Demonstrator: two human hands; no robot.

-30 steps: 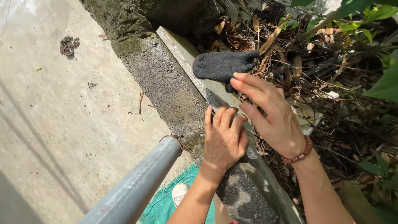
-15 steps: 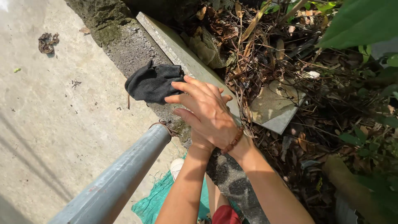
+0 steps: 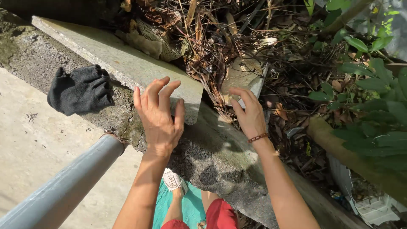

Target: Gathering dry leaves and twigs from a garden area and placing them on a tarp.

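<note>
The rough concrete wall (image 3: 220, 157) runs slantwise under me, and everything sits against it. A long flat slab (image 3: 123, 63) lies along its top, its long axis running away up-left. My left hand (image 3: 159, 116) hovers spread and empty over the slab's near end, the nearer one. My right hand (image 3: 250, 114), open, touches a smaller tile (image 3: 243, 74) in the dry leaves beyond. A black glove (image 3: 80, 89) lies on the wall, left of the slab.

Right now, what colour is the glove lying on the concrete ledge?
Black, seen in the head view: the glove lies crumpled, left of the left hand.
</note>
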